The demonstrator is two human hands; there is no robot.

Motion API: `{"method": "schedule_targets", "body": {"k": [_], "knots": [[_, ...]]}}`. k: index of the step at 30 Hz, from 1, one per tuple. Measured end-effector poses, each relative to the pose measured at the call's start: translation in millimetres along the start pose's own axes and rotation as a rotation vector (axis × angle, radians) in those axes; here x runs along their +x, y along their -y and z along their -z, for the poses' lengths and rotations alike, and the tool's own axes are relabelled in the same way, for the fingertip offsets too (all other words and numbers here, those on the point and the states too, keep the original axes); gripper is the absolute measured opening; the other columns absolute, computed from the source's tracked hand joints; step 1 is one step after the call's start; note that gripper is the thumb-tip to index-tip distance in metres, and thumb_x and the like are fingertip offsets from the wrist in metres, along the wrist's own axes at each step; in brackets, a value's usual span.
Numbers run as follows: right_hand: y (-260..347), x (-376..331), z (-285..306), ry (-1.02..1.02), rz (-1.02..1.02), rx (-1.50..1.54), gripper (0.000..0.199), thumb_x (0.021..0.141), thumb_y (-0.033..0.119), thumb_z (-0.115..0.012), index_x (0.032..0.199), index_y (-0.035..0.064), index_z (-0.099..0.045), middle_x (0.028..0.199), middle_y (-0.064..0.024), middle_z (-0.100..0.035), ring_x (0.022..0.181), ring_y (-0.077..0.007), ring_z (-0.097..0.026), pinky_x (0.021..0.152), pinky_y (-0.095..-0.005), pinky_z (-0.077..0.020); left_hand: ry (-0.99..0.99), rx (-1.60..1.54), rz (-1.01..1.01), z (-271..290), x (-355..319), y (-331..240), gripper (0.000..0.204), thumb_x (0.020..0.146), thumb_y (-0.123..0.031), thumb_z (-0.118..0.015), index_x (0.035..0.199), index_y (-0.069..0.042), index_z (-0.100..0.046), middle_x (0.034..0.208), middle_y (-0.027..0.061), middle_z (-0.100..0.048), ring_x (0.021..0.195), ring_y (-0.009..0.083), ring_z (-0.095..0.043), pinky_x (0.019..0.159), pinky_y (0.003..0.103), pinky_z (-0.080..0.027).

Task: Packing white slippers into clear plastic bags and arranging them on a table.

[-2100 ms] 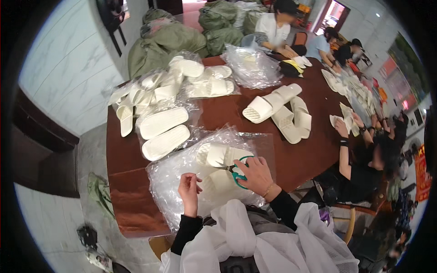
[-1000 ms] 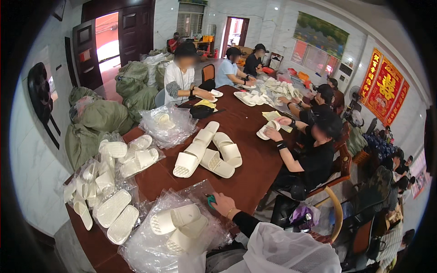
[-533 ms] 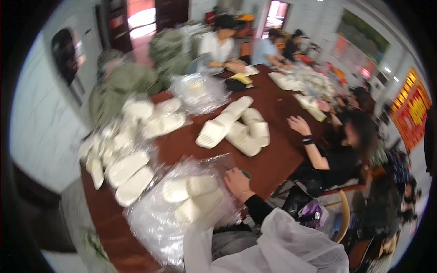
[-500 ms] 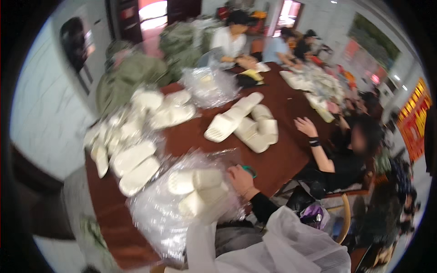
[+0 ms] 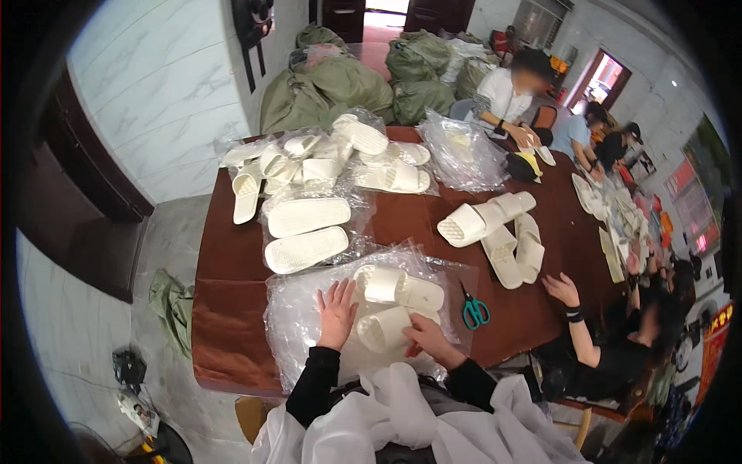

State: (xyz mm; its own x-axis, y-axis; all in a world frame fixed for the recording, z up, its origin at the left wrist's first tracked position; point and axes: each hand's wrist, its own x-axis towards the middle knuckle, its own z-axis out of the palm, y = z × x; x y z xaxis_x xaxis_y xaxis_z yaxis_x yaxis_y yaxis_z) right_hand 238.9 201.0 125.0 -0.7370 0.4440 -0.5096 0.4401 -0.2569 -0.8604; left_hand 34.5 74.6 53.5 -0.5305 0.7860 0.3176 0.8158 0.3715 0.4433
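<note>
At the far left of the brown table (image 5: 232,309), a heap of bagged white slippers (image 5: 309,158) lies near the wall, and just in front of it two long white soles (image 5: 307,230) rest side by side in their own clear wrap. Nearer the person, a wide clear plastic bag (image 5: 297,325) is spread over the table edge. The left hand (image 5: 337,313) lies flat on this bag, fingers spread and unclenched, pressing the film down just left of the pair of white slippers (image 5: 394,305) inside it. The slippers sit one above the other, their open toes turned left. The right hand (image 5: 427,339) rests against the lower slipper through the plastic, fingers curled loosely on it; whether it truly grips, I cannot tell. Just right of the bag, teal-handled scissors (image 5: 474,309) lie on the bare wood. Farther right and back, loose white slippers (image 5: 498,232) are stacked unwrapped, and another person's hand (image 5: 562,289) rests on the table's right edge.
</note>
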Motion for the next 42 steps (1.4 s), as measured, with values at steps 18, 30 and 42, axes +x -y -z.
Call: {"method": "schedule_targets", "body": {"k": [18,30,42], "knots": [[73.6,18.6,133.9,0.267,0.672,-1.729,0.017,0.072,0.025,-0.071,0.083,0.0148,-0.063,0.096,-0.0058,-0.054,0.099,-0.0249,-0.054,0.078,-0.0361,-0.0498,0.154,-0.124,0.114,-37.1,-5.9,21.4,0.066,0.086,-0.010,-0.058,0.148,-0.013,-0.034,0.153,0.0058,-0.034,0.143,0.0303,-0.026,0.112,0.063,-0.015],[23.1,90.6,69.2,0.236,0.947,-1.340,0.018,0.080,0.027,-0.065,0.088,0.0120,-0.059,0.103,-0.0070,-0.055,0.102,-0.0272,-0.055,0.084,-0.0363,-0.0490,0.166,-0.204,0.181,-33.0,-13.7,25.7,0.066,0.087,-0.007,-0.054,0.149,-0.013,-0.033,0.153,0.0052,-0.036,0.142,0.0273,-0.028,0.116,0.053,-0.013],[86.4,5.5,244.1,-1.096,0.733,-1.046,0.021,0.083,0.018,-0.067,0.099,0.0048,-0.063,0.092,-0.0132,-0.060,0.088,-0.0328,-0.061,0.075,-0.0425,-0.0492,0.147,-0.192,0.181,-31.4,-9.9,18.8,0.059,0.091,-0.015,-0.054,0.147,-0.014,-0.037,0.154,0.0059,-0.033,0.144,0.0258,-0.025,0.115,0.055,-0.014]]}}
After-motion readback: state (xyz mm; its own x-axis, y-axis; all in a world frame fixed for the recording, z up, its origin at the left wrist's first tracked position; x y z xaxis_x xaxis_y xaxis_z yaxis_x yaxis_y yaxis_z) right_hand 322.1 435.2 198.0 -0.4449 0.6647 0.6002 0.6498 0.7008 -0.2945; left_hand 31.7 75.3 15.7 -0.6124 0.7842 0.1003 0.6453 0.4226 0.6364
